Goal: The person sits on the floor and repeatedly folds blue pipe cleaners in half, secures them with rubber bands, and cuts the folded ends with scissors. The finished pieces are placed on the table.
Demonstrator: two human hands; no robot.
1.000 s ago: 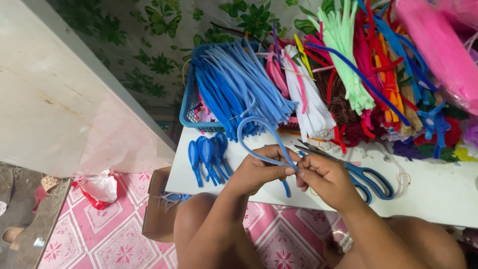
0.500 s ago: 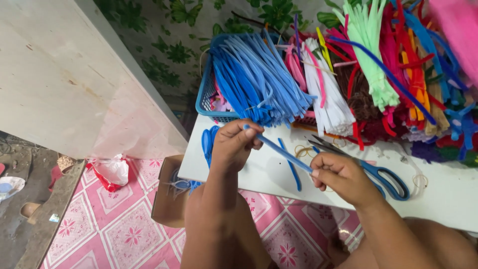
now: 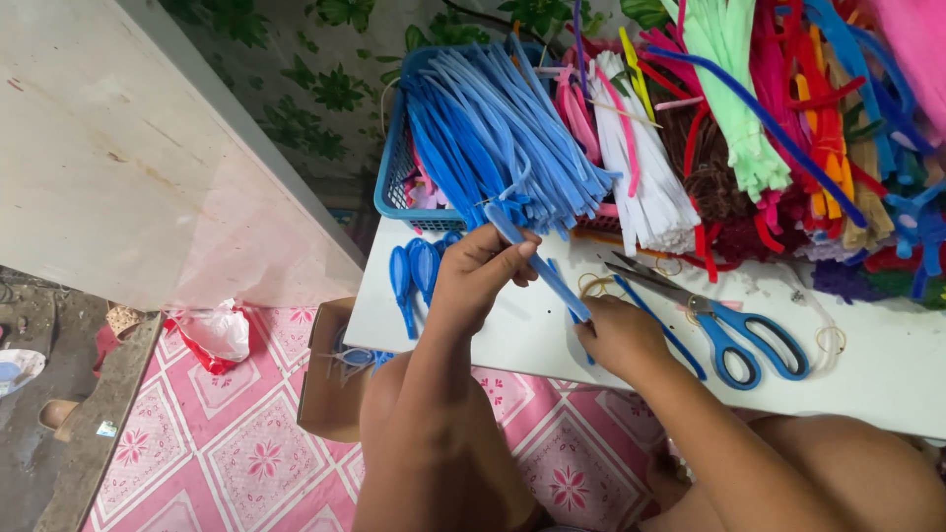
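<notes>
My left hand (image 3: 479, 276) pinches the upper end of a light blue pipe cleaner (image 3: 537, 264), just below a bundle of blue pipe cleaners (image 3: 498, 138) in a blue basket (image 3: 392, 175). My right hand (image 3: 621, 338) grips the lower end of the same pipe cleaner, resting on the white table (image 3: 867, 379). The stem runs straight and slanted between both hands. A darker blue pipe cleaner (image 3: 665, 330) lies on the table beside my right hand.
Blue-handled scissors (image 3: 734, 325) lie right of my right hand. Finished blue loop shapes (image 3: 414, 271) rest at the table's left edge. White (image 3: 645, 177), green, pink and red pipe cleaner bundles fill the back. A cardboard box (image 3: 330, 379) sits on the pink tiled floor.
The looped blue pipe cleaner was set down; my left hand rose toward the basket and now both hands hold a straight light blue one.
</notes>
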